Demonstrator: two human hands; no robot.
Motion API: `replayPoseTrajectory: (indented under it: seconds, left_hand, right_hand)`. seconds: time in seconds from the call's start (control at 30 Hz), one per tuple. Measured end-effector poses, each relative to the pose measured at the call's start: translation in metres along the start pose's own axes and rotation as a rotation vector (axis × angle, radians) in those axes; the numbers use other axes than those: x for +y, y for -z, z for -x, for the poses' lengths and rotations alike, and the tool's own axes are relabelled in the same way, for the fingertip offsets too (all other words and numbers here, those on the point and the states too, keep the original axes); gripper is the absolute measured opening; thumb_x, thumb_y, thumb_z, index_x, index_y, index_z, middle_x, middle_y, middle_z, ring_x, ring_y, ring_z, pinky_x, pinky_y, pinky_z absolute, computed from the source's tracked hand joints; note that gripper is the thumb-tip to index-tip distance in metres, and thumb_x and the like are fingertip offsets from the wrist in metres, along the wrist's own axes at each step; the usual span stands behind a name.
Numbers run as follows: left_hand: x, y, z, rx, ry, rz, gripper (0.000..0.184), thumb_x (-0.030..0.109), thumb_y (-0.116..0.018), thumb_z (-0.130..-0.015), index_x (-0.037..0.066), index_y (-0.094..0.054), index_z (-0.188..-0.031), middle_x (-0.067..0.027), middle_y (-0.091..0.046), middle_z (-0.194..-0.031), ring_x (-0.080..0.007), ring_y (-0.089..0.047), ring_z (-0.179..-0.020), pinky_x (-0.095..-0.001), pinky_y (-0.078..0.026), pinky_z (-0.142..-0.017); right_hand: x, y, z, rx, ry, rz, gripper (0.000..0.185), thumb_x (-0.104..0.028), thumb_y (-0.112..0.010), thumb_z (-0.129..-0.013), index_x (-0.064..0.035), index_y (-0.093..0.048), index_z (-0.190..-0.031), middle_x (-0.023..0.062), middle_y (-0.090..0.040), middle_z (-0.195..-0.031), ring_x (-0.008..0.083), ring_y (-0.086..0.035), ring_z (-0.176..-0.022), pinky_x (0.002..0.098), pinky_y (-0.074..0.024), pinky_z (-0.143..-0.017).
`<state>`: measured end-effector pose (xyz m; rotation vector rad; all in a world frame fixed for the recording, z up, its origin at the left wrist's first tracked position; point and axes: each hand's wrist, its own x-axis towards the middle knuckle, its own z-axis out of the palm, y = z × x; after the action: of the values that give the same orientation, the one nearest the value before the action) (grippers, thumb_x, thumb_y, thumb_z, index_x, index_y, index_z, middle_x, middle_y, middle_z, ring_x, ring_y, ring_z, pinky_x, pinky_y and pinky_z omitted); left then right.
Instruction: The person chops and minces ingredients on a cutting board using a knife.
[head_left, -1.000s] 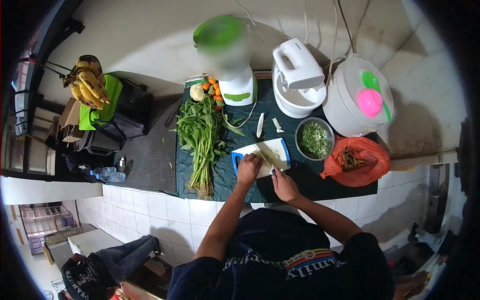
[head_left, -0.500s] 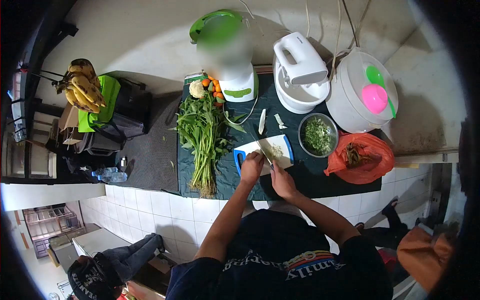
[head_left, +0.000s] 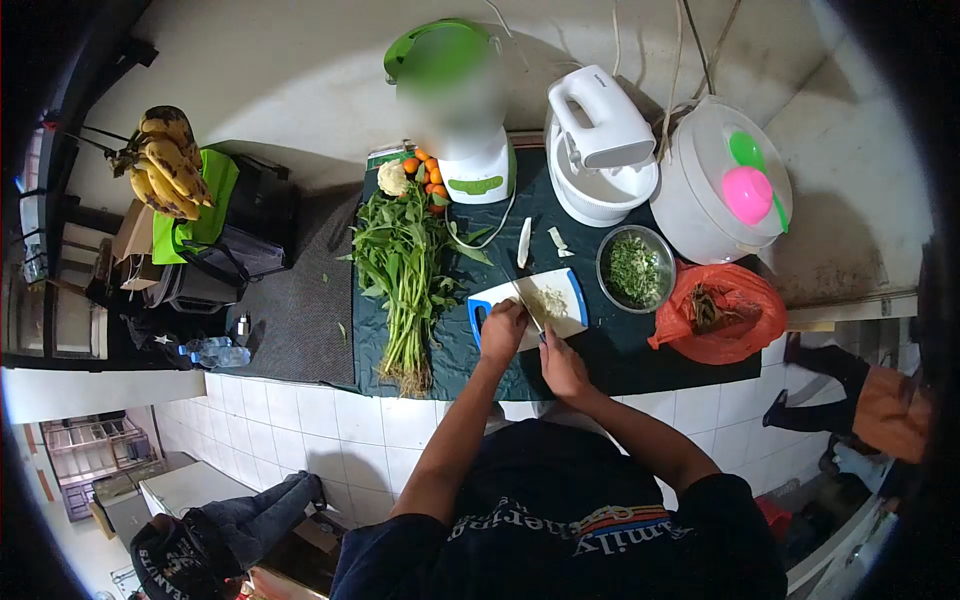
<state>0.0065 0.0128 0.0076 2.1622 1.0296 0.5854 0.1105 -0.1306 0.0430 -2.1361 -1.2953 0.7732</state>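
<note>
My right hand (head_left: pixel 564 368) is closed round the handle of a knife (head_left: pixel 531 312), whose blade slants away to the upper left over a white cutting board (head_left: pixel 571 318) with blue ends. At the board's near left part, my left hand (head_left: pixel 502 332) is closed, its fingers curled beside the blade; what they pinch, if anything, is hidden. Finely chopped pale bits (head_left: pixel 548 300) lie on the board to the right of the blade. Beyond the board are a long white piece (head_left: pixel 525 243) and smaller white pieces (head_left: pixel 559 241). A metal bowl (head_left: pixel 600 275) of chopped greens stands right of the board.
Leafy greens with roots (head_left: pixel 405 300) lie at left, below tomatoes (head_left: pixel 437 190) and a cauliflower piece (head_left: pixel 393 178). Behind are a white-green blender (head_left: pixel 475 170) and a stand mixer (head_left: pixel 600 130). A red plastic bag (head_left: pixel 735 335) sits at right. Two other people are nearby.
My hands and the knife stay nearly in place over the board. At the right edge, a person in orange and dark clothing has shifted up and to the right.
</note>
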Motion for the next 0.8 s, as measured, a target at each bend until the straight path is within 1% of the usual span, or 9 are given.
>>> replayPoseTrajectory:
  seconds: [0.07, 0.13, 0.17, 0.27, 0.4, 0.47, 0.63, 0.7, 0.8]
  left_hand:
    - [-0.001, 0.0, -0.001, 0.001, 0.02, 0.035, 0.017, 0.008, -0.074, -0.082, -0.001, -0.075, -0.096, -0.0199, -0.071, -0.093, -0.0402, -0.069, -0.087, -0.0472, -0.055, -0.078]
    - [-0.001, 0.001, 0.0, 0.0, 0.04, 0.071, 0.017, 0.008, -0.074, -0.081, -0.001, -0.075, -0.096, -0.0197, -0.071, -0.093, -0.0401, -0.069, -0.087, -0.047, -0.056, -0.077]
    - [0.0, 0.002, 0.001, 0.002, 0.056, 0.073, 0.014, 0.009, -0.073, -0.083, 0.0, -0.075, -0.094, -0.0182, -0.07, -0.092, -0.0397, -0.068, -0.086, -0.0471, -0.056, -0.077]
    - [-0.002, 0.002, 0.001, -0.008, 0.069, 0.082, 0.012, 0.009, -0.071, -0.083, 0.002, -0.075, -0.092, -0.017, -0.069, -0.091, -0.0393, -0.068, -0.086, -0.0472, -0.055, -0.078]
    - [-0.004, 0.003, 0.001, -0.023, 0.056, 0.097, 0.013, 0.009, -0.072, -0.083, 0.002, -0.076, -0.094, -0.018, -0.069, -0.091, -0.0396, -0.068, -0.086, -0.0478, -0.055, -0.078]
    - [-0.005, 0.001, 0.001, -0.019, 0.078, 0.095, 0.013, 0.009, -0.072, -0.083, 0.002, -0.076, -0.093, -0.0181, -0.069, -0.091, -0.0397, -0.068, -0.086, -0.0479, -0.055, -0.077]
    - [-0.004, 0.001, 0.001, -0.019, 0.082, 0.084, 0.014, 0.008, -0.072, -0.083, 0.001, -0.076, -0.093, -0.0186, -0.069, -0.091, -0.0398, -0.068, -0.086, -0.0481, -0.055, -0.077]
    - [-0.005, 0.001, 0.002, -0.013, 0.115, 0.073, 0.02, 0.01, -0.075, -0.082, 0.0, -0.077, -0.099, -0.0194, -0.072, -0.093, -0.0394, -0.07, -0.084, -0.0461, -0.056, -0.076]
    - [-0.011, -0.003, 0.003, 0.012, 0.079, 0.1, 0.019, 0.01, -0.075, -0.083, 0.0, -0.077, -0.099, -0.0193, -0.072, -0.093, -0.0394, -0.07, -0.084, -0.0457, -0.056, -0.076]
  right_hand:
    - [0.003, -0.007, -0.013, 0.004, 0.041, -0.006, 0.049, -0.025, -0.046, -0.107, 0.0049, -0.044, -0.145, 0.0312, -0.069, -0.107, 0.0484, -0.069, -0.094, 0.0544, -0.0556, -0.082]
    - [-0.003, -0.004, -0.022, 0.002, 0.034, -0.002, 0.049, -0.025, -0.046, -0.107, 0.005, -0.044, -0.146, 0.0312, -0.069, -0.105, 0.0489, -0.068, -0.093, 0.0546, -0.0555, -0.082]
    - [-0.007, -0.003, -0.024, -0.001, 0.027, 0.001, 0.049, -0.025, -0.045, -0.107, 0.005, -0.044, -0.146, 0.0313, -0.07, -0.104, 0.0493, -0.068, -0.092, 0.0547, -0.0555, -0.081]
    - [-0.016, 0.009, -0.015, -0.073, -0.049, 0.013, 0.049, -0.025, -0.045, -0.108, 0.0053, -0.044, -0.146, 0.0316, -0.069, -0.105, 0.0491, -0.068, -0.094, 0.0547, -0.0552, -0.083]
    - [-0.013, 0.004, 0.002, -0.075, -0.025, 0.036, 0.049, -0.025, -0.045, -0.108, 0.0049, -0.043, -0.147, 0.0322, -0.069, -0.107, 0.0488, -0.068, -0.097, 0.0546, -0.0548, -0.085]
    - [-0.011, -0.001, 0.003, -0.053, -0.056, 0.034, 0.049, -0.025, -0.046, -0.107, 0.0048, -0.043, -0.147, 0.033, -0.068, -0.109, 0.0483, -0.068, -0.1, 0.0546, -0.0544, -0.086]
    - [-0.01, -0.01, -0.019, -0.005, -0.029, 0.004, 0.049, -0.024, -0.046, -0.107, 0.0061, -0.045, -0.145, 0.0338, -0.068, -0.107, 0.0487, -0.067, -0.1, 0.0546, -0.0545, -0.085]
    - [-0.01, -0.011, -0.024, 0.007, -0.003, -0.015, 0.048, -0.024, -0.047, -0.107, 0.0066, -0.045, -0.144, 0.034, -0.068, -0.107, 0.0487, -0.067, -0.1, 0.0545, -0.0545, -0.085]
    - [-0.014, -0.005, -0.021, 0.01, 0.009, -0.016, 0.048, -0.024, -0.047, -0.107, 0.0069, -0.046, -0.144, 0.0335, -0.069, -0.104, 0.049, -0.068, -0.097, 0.0544, -0.0546, -0.084]
